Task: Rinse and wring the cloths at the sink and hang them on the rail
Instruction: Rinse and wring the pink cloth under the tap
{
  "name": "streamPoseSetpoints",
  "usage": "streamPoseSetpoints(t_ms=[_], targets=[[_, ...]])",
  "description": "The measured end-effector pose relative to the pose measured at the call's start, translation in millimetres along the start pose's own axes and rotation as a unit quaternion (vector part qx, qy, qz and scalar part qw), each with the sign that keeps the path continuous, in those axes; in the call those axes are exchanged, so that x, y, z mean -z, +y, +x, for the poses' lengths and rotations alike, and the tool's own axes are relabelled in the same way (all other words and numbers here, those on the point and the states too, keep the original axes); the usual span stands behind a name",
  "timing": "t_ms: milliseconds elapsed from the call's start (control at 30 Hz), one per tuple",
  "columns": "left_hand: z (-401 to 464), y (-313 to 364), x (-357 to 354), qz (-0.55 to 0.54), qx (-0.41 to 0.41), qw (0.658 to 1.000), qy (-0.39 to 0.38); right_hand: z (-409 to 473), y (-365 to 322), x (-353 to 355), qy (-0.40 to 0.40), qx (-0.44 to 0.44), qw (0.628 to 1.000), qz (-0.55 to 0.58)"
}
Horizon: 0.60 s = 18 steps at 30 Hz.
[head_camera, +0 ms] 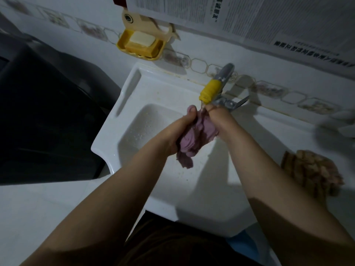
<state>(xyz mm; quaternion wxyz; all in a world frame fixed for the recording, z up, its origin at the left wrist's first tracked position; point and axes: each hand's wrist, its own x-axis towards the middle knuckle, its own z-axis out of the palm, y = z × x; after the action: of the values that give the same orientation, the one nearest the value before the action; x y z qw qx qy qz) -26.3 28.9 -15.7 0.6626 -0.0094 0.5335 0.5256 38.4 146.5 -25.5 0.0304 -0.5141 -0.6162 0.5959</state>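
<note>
Both forearms are bare from the bottom edge of the view up to the wrists, with no sleeve in sight on either one. No watch, bracelet or band sits at either wrist, and neither the left hand (173, 134) nor the right hand (219, 120) wears a glove. The fingers (192, 110) that show carry no ring; most of the others are hidden. Low in the middle of the view, between the two forearms, lies a stretch of dark clothing (172, 244), brownish in the dim light, plain and without any print or fastening to be made out. Its cut cannot be told from here.
</note>
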Motion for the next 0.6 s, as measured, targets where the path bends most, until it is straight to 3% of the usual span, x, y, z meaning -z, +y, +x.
streamPoseSetpoints(t_ms=[67, 133, 233, 300, 400, 533, 600], targets=[[-2.0, -0.1, 14.6, 0.089, 0.004, 0.996, -0.006, 1.9, 2.4, 8.4, -0.072, -0.041, 0.991, 0.109], [-3.5, -0.8, 26.0, 0.139, -0.007, 0.990, -0.003, -2.9, 3.8, 19.7, -0.160, -0.040, 0.976, 0.140], [-5.3, 2.1, 40.4, 0.085, -0.039, 0.995, -0.022, -9.1, 9.2, 34.7, -0.238, -0.024, 0.963, 0.126], [-5.1, 5.6, 45.8, 0.001, -0.060, 0.998, -0.025, -10.9, 9.2, 34.1, -0.196, 0.001, 0.980, 0.034], [-2.7, 8.2, 43.4, -0.038, -0.076, 0.996, -0.001, -9.0, 7.5, 20.9, -0.092, 0.046, 0.983, -0.153], [2.4, 5.5, 39.8, -0.122, -0.093, 0.988, 0.028, -4.3, 5.1, 11.5, 0.059, 0.066, 0.993, -0.082], [4.9, 6.4, 38.9, -0.148, -0.101, 0.983, 0.041, -14.6, 2.2, 0.2, 0.076, 0.097, 0.992, -0.040]])
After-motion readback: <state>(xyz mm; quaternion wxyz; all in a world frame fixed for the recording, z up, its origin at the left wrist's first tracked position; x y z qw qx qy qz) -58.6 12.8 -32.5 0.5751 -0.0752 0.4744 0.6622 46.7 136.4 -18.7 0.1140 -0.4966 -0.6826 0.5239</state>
